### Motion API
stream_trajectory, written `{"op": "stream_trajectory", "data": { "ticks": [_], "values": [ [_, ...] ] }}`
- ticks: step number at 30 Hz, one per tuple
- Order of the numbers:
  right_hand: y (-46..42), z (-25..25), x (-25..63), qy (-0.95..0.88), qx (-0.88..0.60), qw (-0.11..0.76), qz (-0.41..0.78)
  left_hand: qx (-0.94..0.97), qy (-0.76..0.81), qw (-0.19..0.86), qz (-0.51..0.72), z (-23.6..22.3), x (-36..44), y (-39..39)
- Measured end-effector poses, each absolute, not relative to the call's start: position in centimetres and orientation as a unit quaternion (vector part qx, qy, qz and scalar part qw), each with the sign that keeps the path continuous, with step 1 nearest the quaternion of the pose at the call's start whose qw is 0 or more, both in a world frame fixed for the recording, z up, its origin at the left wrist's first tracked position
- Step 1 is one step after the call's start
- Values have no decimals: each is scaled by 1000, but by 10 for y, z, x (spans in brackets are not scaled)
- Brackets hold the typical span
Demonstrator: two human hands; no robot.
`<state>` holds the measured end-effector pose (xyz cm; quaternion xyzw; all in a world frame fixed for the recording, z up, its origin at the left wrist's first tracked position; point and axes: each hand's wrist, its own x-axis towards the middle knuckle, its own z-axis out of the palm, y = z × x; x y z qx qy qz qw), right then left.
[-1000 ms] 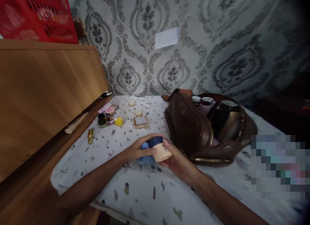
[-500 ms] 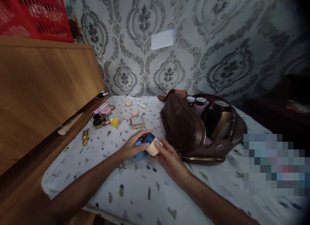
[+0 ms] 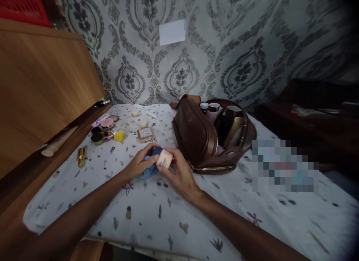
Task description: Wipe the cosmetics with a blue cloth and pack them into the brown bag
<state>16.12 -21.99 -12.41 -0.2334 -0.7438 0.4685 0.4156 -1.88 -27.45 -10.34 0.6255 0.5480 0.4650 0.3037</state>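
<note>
My right hand [image 3: 179,173] grips a small peach jar [image 3: 164,158] with a dark blue lid, tipped on its side just above the bed. My left hand [image 3: 139,164] presses a blue cloth [image 3: 149,170] against the lid end of the jar, fingers curled round the cloth. Both hands meet over the white patterned sheet [image 3: 174,216], just left of an open brown leather bag [image 3: 202,137].
The bag holds several bottles [image 3: 213,108]. Small cosmetics lie at the far left of the sheet: a pink compact [image 3: 107,123], a yellow pot [image 3: 119,136], a glittery case [image 3: 145,133], a gold tube [image 3: 81,156]. A wooden panel [image 3: 42,88] rises at left. Patterned wallpaper is behind.
The jar has turned in my hands so its peach base now faces me, with the cloth moved over the lid. The view has shifted right and down.
</note>
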Motion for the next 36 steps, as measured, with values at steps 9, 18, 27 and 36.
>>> {"op": "stream_trajectory", "data": {
  "ticks": [9,18,27,36],
  "values": [
    [-219,-127,164,-806,-191,448,336,613,575,282,463,-103,-18,-273],
    [-217,-123,166,-781,-225,459,359,600,548,314,491,-105,-22,-272],
    [-216,-123,166,-750,-255,454,407,592,531,379,473,-101,-29,-276],
    [-219,-120,165,-748,-238,455,420,578,544,355,493,-110,-29,-273]
  ]
}}
